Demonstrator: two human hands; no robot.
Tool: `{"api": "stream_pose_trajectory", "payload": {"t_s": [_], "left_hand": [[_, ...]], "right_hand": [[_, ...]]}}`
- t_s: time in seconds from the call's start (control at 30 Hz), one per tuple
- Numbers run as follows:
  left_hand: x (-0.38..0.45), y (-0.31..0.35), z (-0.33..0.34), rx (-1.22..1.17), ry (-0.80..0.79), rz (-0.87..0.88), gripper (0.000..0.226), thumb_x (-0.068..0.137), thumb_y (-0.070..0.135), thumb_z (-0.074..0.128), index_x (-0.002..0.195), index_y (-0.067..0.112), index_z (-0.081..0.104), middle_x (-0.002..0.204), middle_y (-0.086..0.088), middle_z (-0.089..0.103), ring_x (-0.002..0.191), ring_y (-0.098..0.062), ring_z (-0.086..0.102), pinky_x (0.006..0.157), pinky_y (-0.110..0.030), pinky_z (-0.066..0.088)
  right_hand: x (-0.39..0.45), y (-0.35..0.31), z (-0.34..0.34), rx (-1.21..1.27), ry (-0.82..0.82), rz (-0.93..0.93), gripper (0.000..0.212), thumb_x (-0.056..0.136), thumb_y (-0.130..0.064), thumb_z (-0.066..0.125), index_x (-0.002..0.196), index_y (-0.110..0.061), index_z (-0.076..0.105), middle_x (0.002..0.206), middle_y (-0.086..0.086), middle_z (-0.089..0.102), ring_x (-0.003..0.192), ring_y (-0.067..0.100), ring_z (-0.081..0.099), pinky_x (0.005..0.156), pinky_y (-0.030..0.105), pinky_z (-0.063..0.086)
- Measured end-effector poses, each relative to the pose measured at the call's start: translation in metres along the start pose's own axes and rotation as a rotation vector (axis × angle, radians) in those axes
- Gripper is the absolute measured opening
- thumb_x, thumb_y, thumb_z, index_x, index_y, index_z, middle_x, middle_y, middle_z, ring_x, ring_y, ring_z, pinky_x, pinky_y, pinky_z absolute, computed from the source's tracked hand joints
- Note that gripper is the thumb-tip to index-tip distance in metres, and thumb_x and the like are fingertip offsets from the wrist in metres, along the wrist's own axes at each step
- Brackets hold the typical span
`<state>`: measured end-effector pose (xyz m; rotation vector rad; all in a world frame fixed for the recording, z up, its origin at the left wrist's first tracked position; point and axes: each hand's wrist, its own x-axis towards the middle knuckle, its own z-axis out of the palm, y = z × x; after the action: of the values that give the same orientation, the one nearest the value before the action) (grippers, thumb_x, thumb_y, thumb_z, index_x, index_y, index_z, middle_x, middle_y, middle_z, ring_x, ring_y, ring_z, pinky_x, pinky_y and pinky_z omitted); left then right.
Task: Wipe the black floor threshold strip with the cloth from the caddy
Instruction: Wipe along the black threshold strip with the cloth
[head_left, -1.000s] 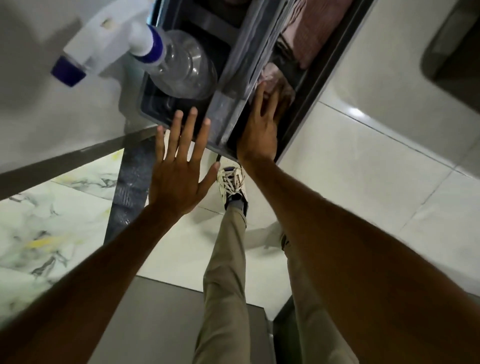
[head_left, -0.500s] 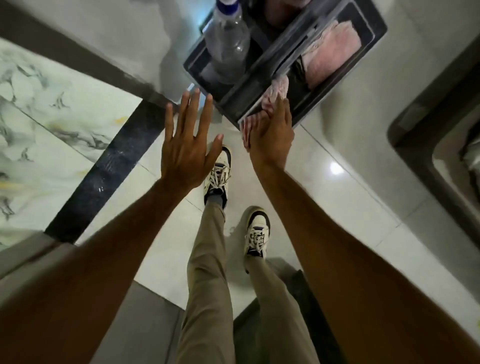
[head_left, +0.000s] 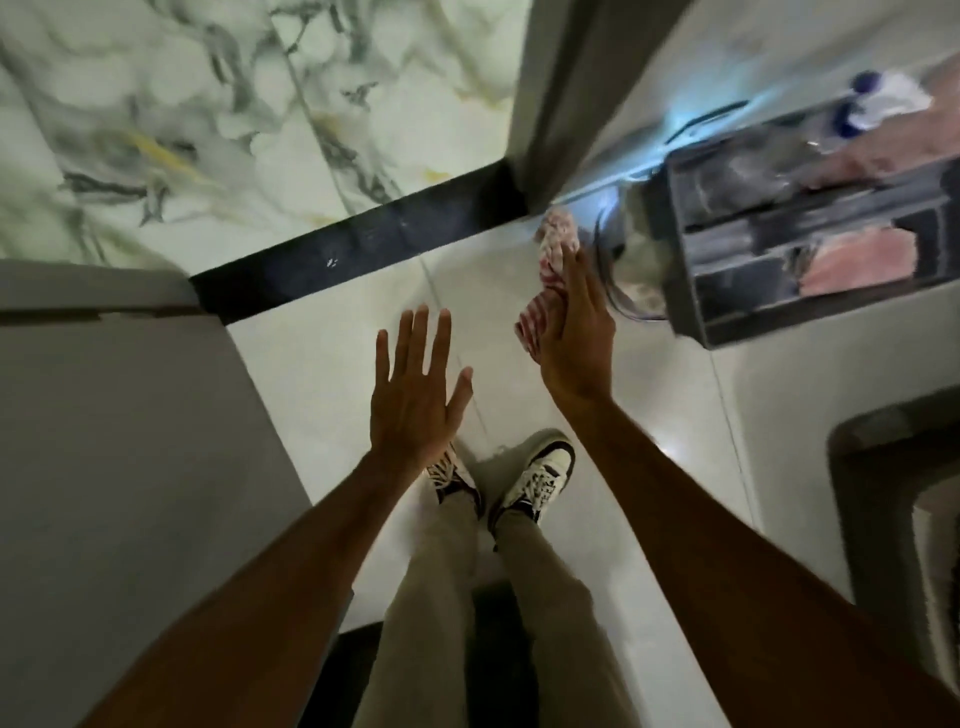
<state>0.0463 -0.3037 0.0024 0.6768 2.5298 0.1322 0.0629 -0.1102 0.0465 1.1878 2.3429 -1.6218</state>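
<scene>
Black threshold strip (head_left: 358, 249), upper centre, unwiped. Your right hand (head_left: 574, 332) pinches the pink cloth (head_left: 553, 260) clear of the caddy (head_left: 810, 249), ready to carry; your left hand (head_left: 415, 384) hovers spread and empty for balance.

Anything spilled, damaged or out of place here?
Nothing spilled or broken. The black threshold strip shows small pale specks near its middle. The right hand holds the cloth, clear of the caddy.

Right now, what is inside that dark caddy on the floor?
In the caddy a pink folded cloth fills one compartment and a clear spray bottle lies in another; the divider hides whatever sits beneath them.
</scene>
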Motion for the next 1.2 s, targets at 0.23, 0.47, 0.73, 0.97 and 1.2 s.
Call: {"api": "stream_pose_trajectory", "payload": {"t_s": [0.23, 0.47, 0.73, 0.97, 1.2], "left_hand": [[0.053, -0.125, 0.090, -0.006, 0.058, -0.055, 0.076, 0.112, 0.057, 0.025, 0.175, 0.015, 0.018, 0.183, -0.018, 0.017, 0.171, -0.036, 0.014, 0.140, -0.059, 0.009], [0.147, -0.208, 0.256, 0.022, 0.072, -0.084, 0.077, 0.111, 0.058, 0.028, 0.172, 0.011, 0.029, 0.179, -0.022, 0.029, 0.167, -0.041, 0.026, 0.137, -0.064, 0.021], [0.269, -0.257, 0.421, 0.002, 0.124, 0.047, 0.073, 0.110, 0.050, 0.033, 0.172, 0.012, 0.029, 0.181, -0.020, 0.020, 0.168, -0.042, 0.020, 0.137, -0.065, 0.019], [0.281, -0.267, 0.454, -0.056, 0.413, -0.026, 0.073, 0.110, 0.047, 0.034, 0.175, 0.018, 0.020, 0.184, -0.014, 0.018, 0.172, -0.031, 0.014, 0.140, -0.055, 0.006], [0.275, -0.260, 0.435, -0.062, 0.354, -0.035, 0.068, 0.110, 0.042, 0.039, 0.171, 0.013, 0.032, 0.181, -0.017, 0.025, 0.169, -0.036, 0.023, 0.135, -0.065, 0.024]], "right_hand": [[0.087, 0.052, 0.133, -0.043, -0.005, 0.022, 0.059, 0.112, -0.008, 0.053, 0.167, -0.011, 0.034, 0.171, 0.012, 0.042, 0.150, 0.011, 0.041, 0.108, -0.007, 0.037], [0.206, 0.189, 0.248, -0.276, 0.043, 0.008, 0.044, 0.112, -0.012, 0.058, 0.156, -0.010, 0.052, 0.149, 0.003, 0.063, 0.128, 0.000, 0.062, 0.117, 0.032, 0.055], [0.349, 0.326, 0.318, -0.869, -0.001, -0.229, 0.058, 0.118, -0.026, 0.039, 0.172, -0.020, 0.022, 0.183, 0.015, 0.005, 0.171, 0.036, 0.005, 0.140, 0.054, 0.017], [0.420, 0.304, 0.412, -0.801, 0.297, -0.473, 0.060, 0.117, -0.040, 0.028, 0.171, -0.015, 0.025, 0.181, 0.014, 0.021, 0.169, 0.031, 0.018, 0.141, 0.050, 0.016], [0.319, 0.335, 0.388, -0.864, 0.074, -0.718, 0.046, 0.108, -0.017, 0.059, 0.151, -0.002, 0.059, 0.163, 0.022, 0.054, 0.151, 0.038, 0.053, 0.125, 0.047, 0.047]]}}
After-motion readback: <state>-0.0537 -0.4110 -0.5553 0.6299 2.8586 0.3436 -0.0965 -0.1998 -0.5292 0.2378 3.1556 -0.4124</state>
